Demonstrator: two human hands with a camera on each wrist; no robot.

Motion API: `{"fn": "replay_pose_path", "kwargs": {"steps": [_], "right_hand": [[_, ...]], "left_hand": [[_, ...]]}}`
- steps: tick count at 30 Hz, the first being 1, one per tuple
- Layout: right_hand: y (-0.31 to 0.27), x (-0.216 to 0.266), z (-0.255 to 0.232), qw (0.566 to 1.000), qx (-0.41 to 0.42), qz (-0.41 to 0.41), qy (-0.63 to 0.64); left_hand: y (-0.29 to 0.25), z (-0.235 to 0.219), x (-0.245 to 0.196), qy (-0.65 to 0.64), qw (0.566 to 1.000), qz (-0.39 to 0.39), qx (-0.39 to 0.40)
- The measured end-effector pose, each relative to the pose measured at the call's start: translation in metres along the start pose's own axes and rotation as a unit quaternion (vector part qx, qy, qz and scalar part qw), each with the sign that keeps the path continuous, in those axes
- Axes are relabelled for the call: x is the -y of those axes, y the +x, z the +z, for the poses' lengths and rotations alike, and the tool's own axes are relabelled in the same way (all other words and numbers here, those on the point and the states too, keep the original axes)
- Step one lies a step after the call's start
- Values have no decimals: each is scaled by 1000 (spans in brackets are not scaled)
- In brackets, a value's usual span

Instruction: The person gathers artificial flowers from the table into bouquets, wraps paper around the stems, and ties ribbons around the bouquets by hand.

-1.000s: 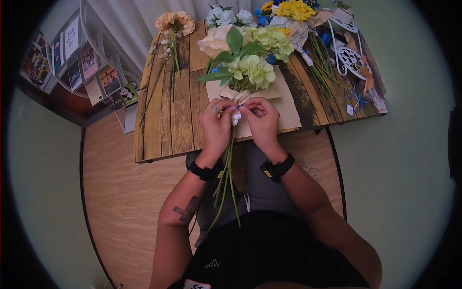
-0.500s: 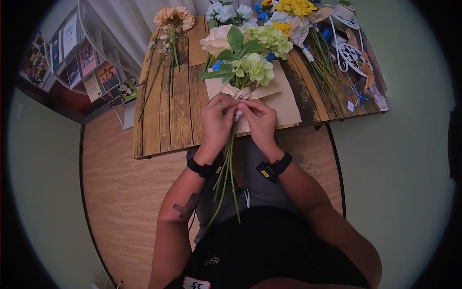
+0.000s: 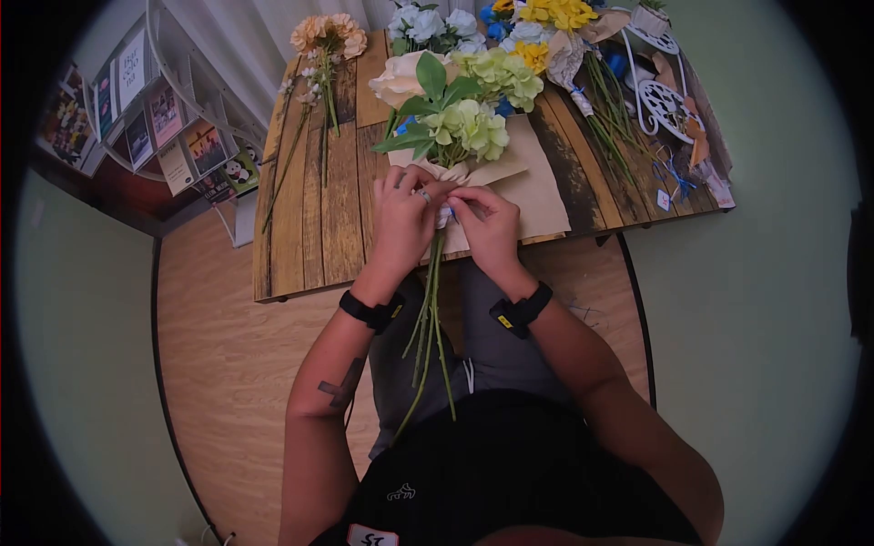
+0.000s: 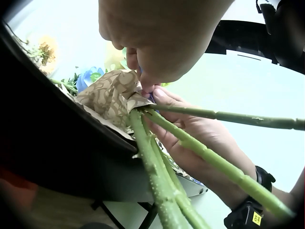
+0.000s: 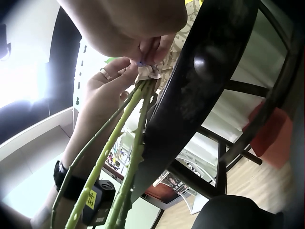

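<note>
A bouquet (image 3: pixel 473 127) of pale green hydrangeas, a cream rose and green leaves lies over the table's front edge, its neck wrapped in brown patterned paper (image 4: pixel 112 93). Its long green stems (image 3: pixel 432 309) hang past the edge toward the lap. At the paper neck, the left hand (image 3: pixel 405 218) has its fingers curled round from the left, with index finger and thumb close to the right fingertips. The right hand (image 3: pixel 492 227) pinches a thin blue tie (image 5: pixel 141 63) against the neck from the right. Fingers hide most of the tie.
Brown paper (image 3: pixel 546 191) lies beneath the bouquet on the wooden table (image 3: pixel 346 227). Peach flowers (image 3: pixel 330 38) lie back left, pale blue ones (image 3: pixel 428 25) behind. At right are a yellow-flowered bouquet (image 3: pixel 560 14), a white metal stand (image 3: pixel 669 109) and blue ties (image 3: pixel 674 182).
The left hand has shifted slightly up and left, its knuckles now higher over the paper neck. The right hand stays close to the neck, and the flower heads have tilted a little left.
</note>
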State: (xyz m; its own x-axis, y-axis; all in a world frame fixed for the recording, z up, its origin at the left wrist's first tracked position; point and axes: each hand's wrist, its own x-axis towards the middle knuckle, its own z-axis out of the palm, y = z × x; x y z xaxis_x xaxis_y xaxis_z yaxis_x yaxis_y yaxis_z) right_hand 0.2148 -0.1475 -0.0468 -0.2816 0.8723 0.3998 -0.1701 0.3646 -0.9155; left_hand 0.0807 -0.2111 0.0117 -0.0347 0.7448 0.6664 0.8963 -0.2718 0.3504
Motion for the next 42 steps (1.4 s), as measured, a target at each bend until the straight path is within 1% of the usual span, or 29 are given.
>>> {"fn": "replay_pose_path", "kwargs": {"steps": [1, 2, 7, 9, 10, 11, 12, 13, 14, 15, 16, 18, 22, 25, 27, 31, 33, 34, 36, 37, 39, 40, 42], "right_hand": [[0, 2, -1, 999, 12, -4, -31], [-1, 2, -1, 999, 12, -4, -31], [1, -1, 4, 1000, 5, 15, 3], [1, -4, 6, 999, -1, 30, 18], [2, -5, 7, 998, -7, 42, 34], [3, -6, 7, 999, -6, 42, 33], [3, -8, 7, 997, -6, 49, 59], [4, -9, 7, 995, -5, 56, 86], [5, -9, 7, 995, -3, 56, 86], [5, -10, 7, 991, 5, 70, 112], [6, -11, 6, 987, 12, 83, 138], [8, -14, 2, 984, 20, 93, 151], [9, -16, -2, 979, 38, 118, 161], [9, -19, -5, 977, 45, 116, 174], [9, -18, -5, 976, 49, 114, 181], [8, -14, -6, 973, 54, 105, 197], [7, -16, -7, 975, 48, 108, 189], [6, -16, -6, 976, 44, 111, 182], [4, -13, -4, 978, 38, 107, 176], [3, -12, -3, 980, 31, 102, 168], [2, -12, -2, 982, 25, 99, 158], [2, -12, -1, 984, 16, 98, 148], [3, -14, 2, 983, 11, 89, 161]], "left_hand": [[-1, 1, 2, -1, 1000, 1, 0], [-1, 2, 3, 5, 1000, -1, 6], [3, -2, 4, 59, 998, -3, 4], [-1, 1, 6, 69, 997, 9, -22], [-3, 3, 6, 67, 997, 6, -21], [-4, 5, 7, 58, 998, 14, -20], [-5, 6, 9, 50, 998, 23, -19], [-7, 8, 11, 51, 998, 21, -20], [-7, 10, 14, 21, 999, 14, -21], [-8, 11, 15, -9, 1000, 8, -21], [-10, 12, 17, -9, 1000, 7, -22], [-10, 11, 15, -51, 998, -12, -28], [-12, 3, 14, -70, 997, 0, -9], [-9, 6, 17, -105, 994, -7, -5], [-7, 6, 18, -130, 990, -43, 19], [0, 6, 17, -153, 986, -61, 25], [0, 3, 18, -60, 995, -31, 66], [0, 3, 17, -60, 995, -30, 68], [3, -1, 15, 32, 997, 14, 76], [4, -2, 14, 34, 997, 14, 74], [6, -4, 13, 84, 992, 45, 86], [6, -3, 13, 85, 992, 44, 84], [7, -1, 14, 76, 991, 100, 48]]}}
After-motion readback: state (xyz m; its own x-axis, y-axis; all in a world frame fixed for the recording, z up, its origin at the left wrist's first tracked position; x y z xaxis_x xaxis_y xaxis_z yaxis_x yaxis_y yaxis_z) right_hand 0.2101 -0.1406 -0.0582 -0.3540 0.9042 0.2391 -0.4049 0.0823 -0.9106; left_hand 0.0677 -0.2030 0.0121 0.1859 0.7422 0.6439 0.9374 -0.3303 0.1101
